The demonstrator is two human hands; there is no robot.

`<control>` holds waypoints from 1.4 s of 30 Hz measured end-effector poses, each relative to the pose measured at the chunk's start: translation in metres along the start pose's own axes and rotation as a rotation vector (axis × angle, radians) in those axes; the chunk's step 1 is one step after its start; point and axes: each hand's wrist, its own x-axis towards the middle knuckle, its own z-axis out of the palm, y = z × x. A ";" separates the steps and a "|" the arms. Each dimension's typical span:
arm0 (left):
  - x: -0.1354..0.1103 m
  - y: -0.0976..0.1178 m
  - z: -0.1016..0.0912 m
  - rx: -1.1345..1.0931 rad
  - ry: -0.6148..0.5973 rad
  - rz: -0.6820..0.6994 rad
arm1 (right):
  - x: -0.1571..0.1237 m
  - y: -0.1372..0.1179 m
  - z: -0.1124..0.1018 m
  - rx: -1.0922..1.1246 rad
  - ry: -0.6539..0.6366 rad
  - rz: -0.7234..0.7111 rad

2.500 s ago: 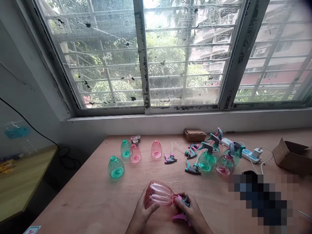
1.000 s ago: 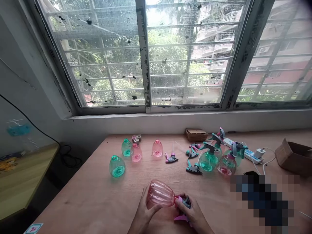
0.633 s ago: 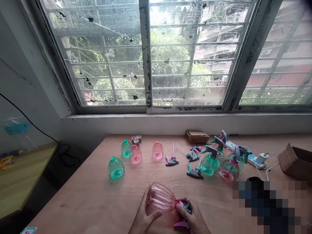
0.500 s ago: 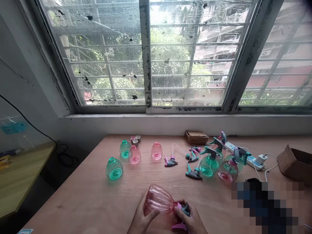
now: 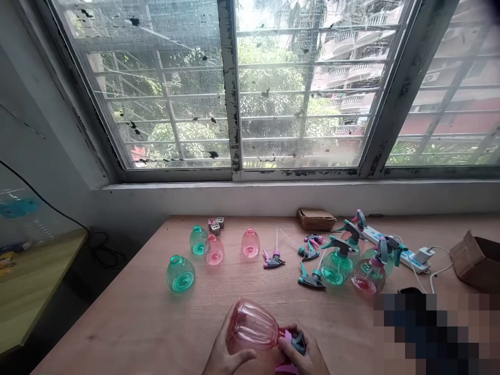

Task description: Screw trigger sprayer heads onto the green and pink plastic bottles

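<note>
A clear pink spray bottle [image 5: 255, 327] lies on its side in the air above the table's near part, its neck to the right. Around its base end my left hand [image 5: 230, 346] is closed, thumb along the near side. My right hand [image 5: 302, 349] grips the pink collar of the grey and pink spray head [image 5: 298, 342] at the bottle's neck. The pink trigger points down, partly cut by the lower edge of the picture. Whether the collar is fully seated on the neck, I cannot tell.
Beyond my hands stand open green bottles [image 5: 180, 274] and pink bottles [image 5: 250, 244]. Loose spray heads [image 5: 311, 278] lie mid-table. At right are assembled spray bottles [image 5: 336, 265], a power strip [image 5: 414, 260] and a cardboard box [image 5: 474, 260]. A small carton [image 5: 315, 219] sits by the wall.
The camera view has shifted slightly. Both hands keep hold of the bottle and spray head; the right fingers have shifted a little around the collar.
</note>
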 end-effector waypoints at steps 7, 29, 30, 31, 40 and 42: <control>-0.006 0.007 0.002 0.067 0.040 -0.043 | -0.002 -0.005 0.001 0.060 -0.018 0.060; -0.006 0.020 0.001 -0.044 -0.080 -0.001 | -0.010 -0.022 0.004 0.037 0.038 0.073; -0.007 0.022 0.002 -0.033 -0.080 -0.006 | -0.010 -0.023 0.003 0.028 0.034 0.073; -0.007 0.023 0.002 -0.022 -0.080 -0.011 | -0.009 -0.023 0.001 0.023 0.022 0.077; -0.007 0.021 0.004 -0.084 -0.063 0.017 | -0.011 -0.023 -0.003 0.012 -0.087 0.072; -0.005 0.020 0.005 -0.091 -0.068 0.007 | -0.012 -0.024 -0.002 0.011 -0.081 0.074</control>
